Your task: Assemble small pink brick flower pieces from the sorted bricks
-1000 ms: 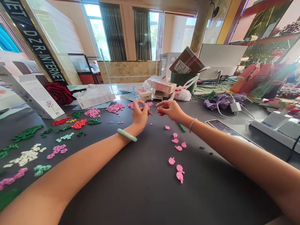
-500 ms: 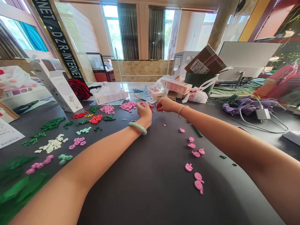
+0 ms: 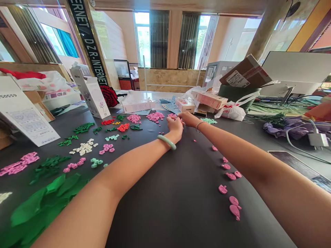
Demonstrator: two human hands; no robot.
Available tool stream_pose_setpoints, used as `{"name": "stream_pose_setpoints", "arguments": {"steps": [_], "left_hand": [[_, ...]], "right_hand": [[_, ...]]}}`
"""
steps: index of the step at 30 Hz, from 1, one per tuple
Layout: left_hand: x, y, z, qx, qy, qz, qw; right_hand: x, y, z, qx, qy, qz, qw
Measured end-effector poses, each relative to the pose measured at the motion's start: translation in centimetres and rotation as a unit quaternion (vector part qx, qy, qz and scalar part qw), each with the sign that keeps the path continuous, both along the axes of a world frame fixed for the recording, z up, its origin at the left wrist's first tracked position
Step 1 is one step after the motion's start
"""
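Observation:
Both arms reach forward over the dark table (image 3: 176, 203). My left hand (image 3: 175, 126), below which a pale green bangle (image 3: 167, 141) sits on the wrist, is closed; small pink pieces show at its fingers. My right hand (image 3: 188, 119), with a beaded bracelet at the wrist, touches it with closed fingers; what they pinch is too small to make out. Just left of the hands lies a pile of small pink pieces (image 3: 155, 117). Round pink pieces (image 3: 234, 200) form a loose line beside the right forearm.
Sorted piles of white (image 3: 85, 147), red (image 3: 123, 127) and green pieces (image 3: 84, 127) cover the left side, with large green leaves (image 3: 43, 203) near the left arm. Boxes (image 3: 185, 105) stand behind the hands. A charger (image 3: 318, 140) and purple flowers (image 3: 281, 129) lie right.
The view has turned left, so things appear further right. My right hand has come up against my left; before, a small gap lay between them.

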State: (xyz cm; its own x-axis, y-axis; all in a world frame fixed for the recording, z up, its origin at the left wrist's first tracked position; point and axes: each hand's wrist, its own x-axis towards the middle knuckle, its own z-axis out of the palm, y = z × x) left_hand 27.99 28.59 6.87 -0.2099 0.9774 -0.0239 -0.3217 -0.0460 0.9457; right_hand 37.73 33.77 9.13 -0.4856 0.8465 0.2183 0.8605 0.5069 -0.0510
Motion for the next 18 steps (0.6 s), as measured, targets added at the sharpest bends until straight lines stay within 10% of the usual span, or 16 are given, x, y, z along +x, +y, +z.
{"name": "stream_pose_setpoints", "arguments": {"steps": [18], "left_hand": [[-0.1,-1.5,0.7,-0.007,0.012,-0.12,0.993]], "right_hand": [[5.4,-6.7,0.8,-0.078,0.254,-0.064,0.962]]}}
